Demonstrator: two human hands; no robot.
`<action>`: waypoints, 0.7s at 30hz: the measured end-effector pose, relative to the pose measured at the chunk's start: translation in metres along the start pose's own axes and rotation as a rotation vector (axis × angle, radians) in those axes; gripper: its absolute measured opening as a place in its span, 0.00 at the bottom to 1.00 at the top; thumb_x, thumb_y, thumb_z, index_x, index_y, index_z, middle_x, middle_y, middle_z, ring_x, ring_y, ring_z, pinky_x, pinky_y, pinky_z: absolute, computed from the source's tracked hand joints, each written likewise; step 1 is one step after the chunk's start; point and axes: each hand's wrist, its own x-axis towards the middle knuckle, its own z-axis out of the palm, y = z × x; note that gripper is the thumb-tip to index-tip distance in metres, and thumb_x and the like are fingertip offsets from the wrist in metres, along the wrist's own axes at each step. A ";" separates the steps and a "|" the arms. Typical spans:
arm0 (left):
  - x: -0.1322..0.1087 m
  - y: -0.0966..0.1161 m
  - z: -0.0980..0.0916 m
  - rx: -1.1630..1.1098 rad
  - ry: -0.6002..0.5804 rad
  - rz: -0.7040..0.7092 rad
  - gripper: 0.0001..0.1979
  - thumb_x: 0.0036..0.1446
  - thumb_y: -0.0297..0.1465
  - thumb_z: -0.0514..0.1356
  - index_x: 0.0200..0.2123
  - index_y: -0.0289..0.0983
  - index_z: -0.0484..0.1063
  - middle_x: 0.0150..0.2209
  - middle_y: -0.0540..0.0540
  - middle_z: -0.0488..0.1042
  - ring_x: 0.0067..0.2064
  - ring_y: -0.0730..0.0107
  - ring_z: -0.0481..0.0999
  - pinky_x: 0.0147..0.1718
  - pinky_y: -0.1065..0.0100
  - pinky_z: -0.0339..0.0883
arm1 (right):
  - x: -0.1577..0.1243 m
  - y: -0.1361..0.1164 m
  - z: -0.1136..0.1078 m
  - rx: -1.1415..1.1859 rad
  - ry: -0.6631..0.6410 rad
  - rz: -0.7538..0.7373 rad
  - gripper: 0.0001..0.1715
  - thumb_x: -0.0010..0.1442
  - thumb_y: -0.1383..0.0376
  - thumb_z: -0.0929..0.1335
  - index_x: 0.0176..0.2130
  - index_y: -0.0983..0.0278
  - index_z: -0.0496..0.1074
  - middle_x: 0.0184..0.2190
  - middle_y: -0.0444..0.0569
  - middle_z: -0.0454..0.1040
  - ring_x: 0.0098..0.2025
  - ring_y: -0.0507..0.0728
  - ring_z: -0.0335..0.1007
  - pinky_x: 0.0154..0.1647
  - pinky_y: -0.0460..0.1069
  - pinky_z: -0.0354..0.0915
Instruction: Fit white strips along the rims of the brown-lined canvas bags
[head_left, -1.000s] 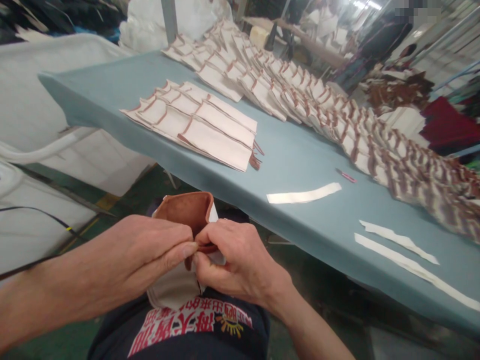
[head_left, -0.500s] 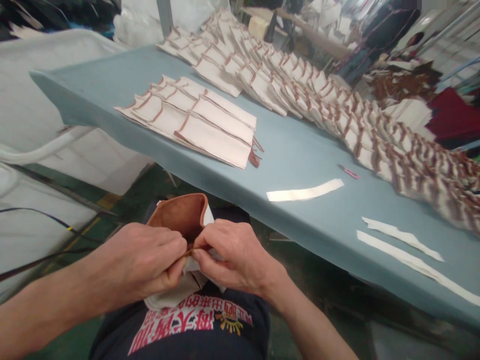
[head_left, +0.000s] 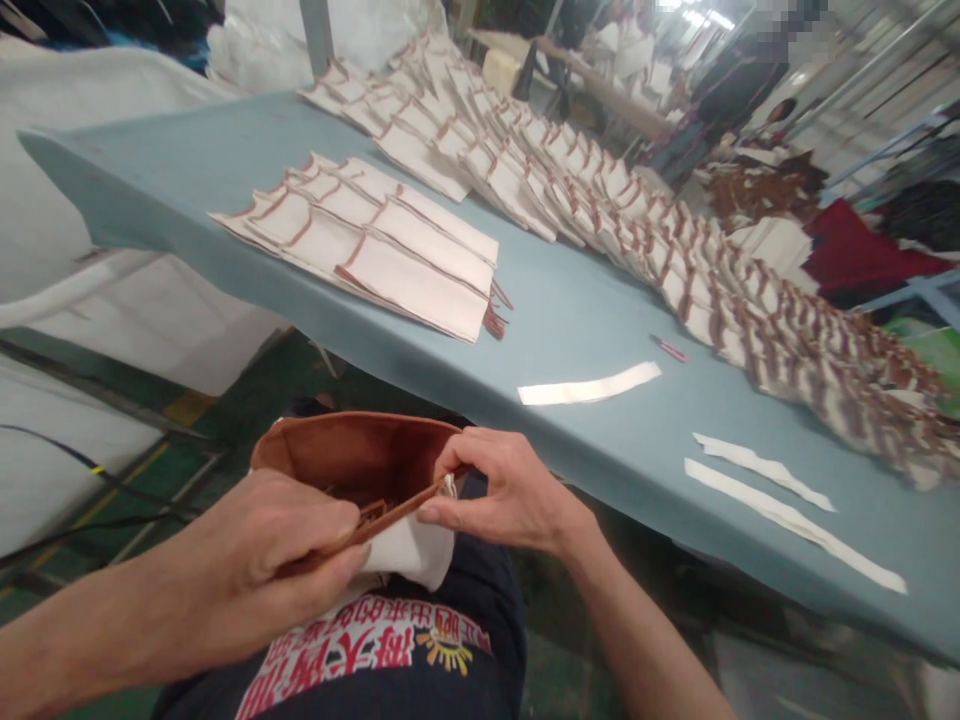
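Brown pouch [head_left: 352, 455] is held over the lap, just below the counter's [head_left: 585, 300] near edge. A second ago both hands were bunched together at its mouth. Now they've pulled apart and the opening is stretched wide, so I'd say the inside is properly exposed for working on.

The left hand [head_left: 262, 565] has its fingers pinching the near rim, thumb on top. The right hand [head_left: 514, 490] pinches the rim's right end, with the white lining [head_left: 412, 550] hanging under it.

On the counter, a fanned stack of flat cream pieces [head_left: 375, 250] sits by the near-left edge. Next comes a cream strip [head_left: 589, 385], then a pink pen [head_left: 670, 348], then 2 longer strips [head_left: 757, 470] toward the right end.
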 end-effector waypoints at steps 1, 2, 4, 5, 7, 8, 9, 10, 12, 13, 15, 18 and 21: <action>-0.002 0.000 0.000 -0.007 0.042 0.003 0.22 0.79 0.25 0.49 0.27 0.42 0.59 0.21 0.58 0.67 0.21 0.76 0.66 0.25 0.66 0.53 | -0.001 0.002 -0.004 0.041 -0.004 0.016 0.20 0.69 0.52 0.83 0.38 0.61 0.78 0.37 0.45 0.86 0.36 0.54 0.77 0.40 0.49 0.66; -0.005 0.000 0.001 -0.019 0.072 0.005 0.22 0.79 0.24 0.48 0.27 0.42 0.57 0.21 0.58 0.64 0.21 0.76 0.64 0.25 0.65 0.52 | -0.002 0.003 -0.007 0.075 -0.005 0.023 0.19 0.68 0.53 0.83 0.38 0.61 0.79 0.38 0.45 0.86 0.37 0.54 0.78 0.41 0.49 0.67; -0.009 -0.004 0.002 -0.028 0.112 -0.010 0.23 0.81 0.25 0.46 0.28 0.42 0.55 0.21 0.57 0.60 0.21 0.75 0.62 0.26 0.64 0.51 | -0.002 0.003 -0.013 0.115 -0.006 0.020 0.16 0.67 0.55 0.83 0.40 0.61 0.80 0.39 0.46 0.87 0.39 0.55 0.78 0.43 0.49 0.68; -0.010 -0.007 0.003 -0.023 0.125 -0.025 0.23 0.81 0.25 0.46 0.28 0.42 0.54 0.22 0.57 0.58 0.22 0.75 0.62 0.26 0.63 0.51 | -0.002 0.002 -0.017 0.121 -0.005 0.018 0.15 0.68 0.56 0.82 0.40 0.61 0.80 0.40 0.46 0.87 0.39 0.55 0.79 0.44 0.49 0.68; -0.010 -0.015 0.003 -0.005 0.160 -0.046 0.23 0.81 0.25 0.48 0.28 0.42 0.54 0.22 0.58 0.57 0.22 0.75 0.61 0.27 0.63 0.51 | -0.002 -0.004 -0.024 0.127 -0.003 0.008 0.14 0.69 0.57 0.82 0.40 0.61 0.80 0.40 0.46 0.87 0.39 0.54 0.78 0.44 0.49 0.69; -0.010 -0.021 0.002 0.011 0.182 -0.048 0.24 0.81 0.25 0.49 0.27 0.42 0.54 0.23 0.58 0.57 0.22 0.76 0.60 0.27 0.64 0.50 | -0.002 -0.009 -0.028 0.130 -0.009 -0.001 0.14 0.71 0.57 0.81 0.40 0.61 0.80 0.39 0.45 0.86 0.39 0.54 0.78 0.44 0.49 0.68; -0.010 -0.028 0.001 0.028 0.207 -0.039 0.24 0.81 0.26 0.50 0.27 0.41 0.56 0.23 0.58 0.57 0.22 0.76 0.60 0.27 0.64 0.50 | -0.002 -0.014 -0.031 0.130 -0.019 -0.016 0.14 0.72 0.57 0.81 0.39 0.61 0.80 0.39 0.45 0.86 0.38 0.54 0.77 0.44 0.48 0.68; -0.009 -0.035 -0.001 0.040 0.223 -0.028 0.24 0.81 0.27 0.51 0.26 0.41 0.57 0.22 0.58 0.57 0.22 0.76 0.61 0.27 0.64 0.50 | -0.001 -0.020 -0.034 0.124 -0.025 -0.041 0.15 0.75 0.56 0.80 0.39 0.61 0.80 0.38 0.45 0.85 0.38 0.53 0.76 0.43 0.48 0.68; -0.009 -0.048 -0.008 0.048 0.199 -0.029 0.25 0.81 0.29 0.55 0.26 0.41 0.61 0.22 0.59 0.60 0.23 0.77 0.62 0.27 0.66 0.51 | 0.000 -0.031 -0.037 0.098 -0.026 -0.111 0.18 0.79 0.54 0.77 0.38 0.61 0.79 0.36 0.45 0.84 0.37 0.53 0.75 0.42 0.48 0.67; -0.008 -0.052 -0.012 0.045 0.172 -0.056 0.24 0.81 0.32 0.58 0.27 0.41 0.65 0.23 0.59 0.64 0.24 0.76 0.65 0.27 0.68 0.53 | 0.001 -0.035 -0.038 0.084 -0.016 -0.148 0.19 0.80 0.53 0.76 0.38 0.61 0.79 0.35 0.45 0.84 0.37 0.53 0.75 0.42 0.48 0.67; -0.005 -0.054 -0.022 0.031 0.132 -0.111 0.17 0.79 0.43 0.66 0.36 0.41 0.78 0.32 0.56 0.80 0.32 0.72 0.77 0.34 0.72 0.64 | 0.005 -0.042 -0.037 0.081 0.011 -0.209 0.21 0.82 0.52 0.74 0.38 0.60 0.78 0.34 0.44 0.83 0.36 0.53 0.74 0.41 0.47 0.66; 0.008 -0.038 -0.037 -0.022 0.092 -0.051 0.30 0.77 0.60 0.64 0.64 0.43 0.82 0.60 0.47 0.89 0.58 0.57 0.86 0.61 0.69 0.71 | 0.013 -0.047 -0.034 0.116 0.032 -0.248 0.22 0.83 0.52 0.74 0.37 0.60 0.77 0.34 0.44 0.82 0.35 0.52 0.73 0.40 0.47 0.66; 0.029 -0.012 -0.044 -0.129 0.090 0.082 0.30 0.83 0.59 0.53 0.58 0.45 0.84 0.57 0.46 0.89 0.58 0.58 0.86 0.63 0.69 0.71 | 0.019 -0.048 -0.034 0.137 0.035 -0.258 0.21 0.82 0.54 0.75 0.37 0.61 0.76 0.33 0.43 0.81 0.35 0.51 0.73 0.40 0.46 0.65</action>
